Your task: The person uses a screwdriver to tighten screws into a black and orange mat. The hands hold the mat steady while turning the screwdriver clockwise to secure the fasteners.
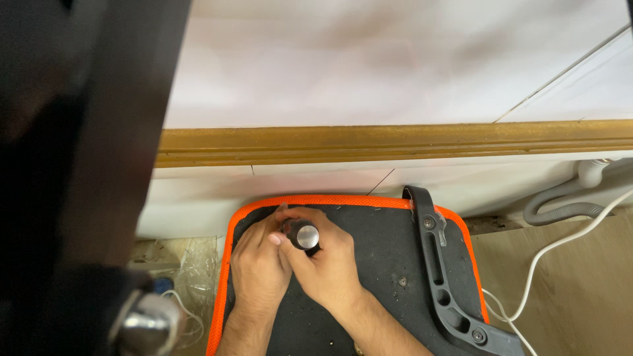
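- Chair seat (369,290): black, orange-edged, carrying both hands.
- Armrest (438,264): dark plastic, along the seat's right edge.
- Left hand (258,267): fingers curled against the knob.
- Right hand (326,264): fingers pinching the knob.
- Knob (304,235): black, silver-capped, near the seat's far edge.
- Wooden moulding (395,142): beyond the seat.

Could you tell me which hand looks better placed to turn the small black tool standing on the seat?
Probably the right hand: it wraps the black tool, while the left hand only steadies it.

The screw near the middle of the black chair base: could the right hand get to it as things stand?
Probably yes: the screw lies bare on the chair base, beside the right hand, though both hands grip a black cylindrical tool.
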